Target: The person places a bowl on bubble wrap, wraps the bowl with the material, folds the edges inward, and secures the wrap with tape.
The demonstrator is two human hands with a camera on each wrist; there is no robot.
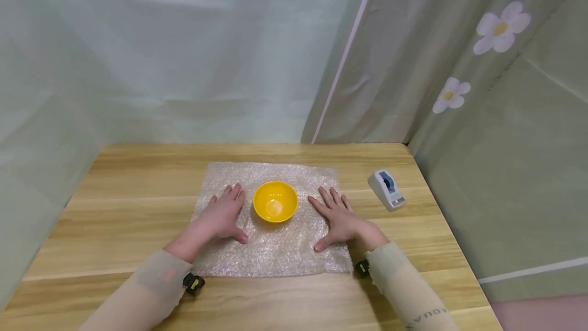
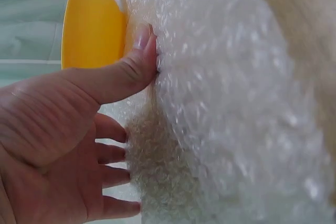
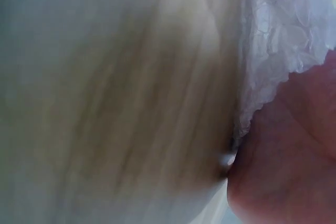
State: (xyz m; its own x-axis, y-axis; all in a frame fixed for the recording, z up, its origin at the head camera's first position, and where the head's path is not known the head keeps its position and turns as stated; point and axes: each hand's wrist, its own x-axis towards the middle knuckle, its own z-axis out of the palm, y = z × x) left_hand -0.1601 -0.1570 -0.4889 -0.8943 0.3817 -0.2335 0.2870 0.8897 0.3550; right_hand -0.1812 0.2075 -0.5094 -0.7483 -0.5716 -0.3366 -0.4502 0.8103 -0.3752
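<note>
A yellow bowl [image 1: 275, 202] stands upright on a sheet of bubble wrap [image 1: 275, 257] spread over the wooden table. To the left of the bowl, my left hand [image 1: 224, 217] rests on the wrap with its fingers spread. My right hand [image 1: 339, 220] lies to the right of the bowl, fingers also spread on the wrap near its right edge. In the left wrist view, the thumb and fingertips touch the bubble wrap [image 2: 226, 77], and the bowl [image 2: 92, 27] shows behind the thumb. The right wrist view catches only part of the palm [image 3: 289, 145] beside the wrap.
A white tape dispenser [image 1: 387, 189] with a blue roll sits at the right of the wooden table [image 1: 115, 218]. Pale green curtains [image 1: 206, 55] hang behind the table and along its sides, with flowers printed on the right one.
</note>
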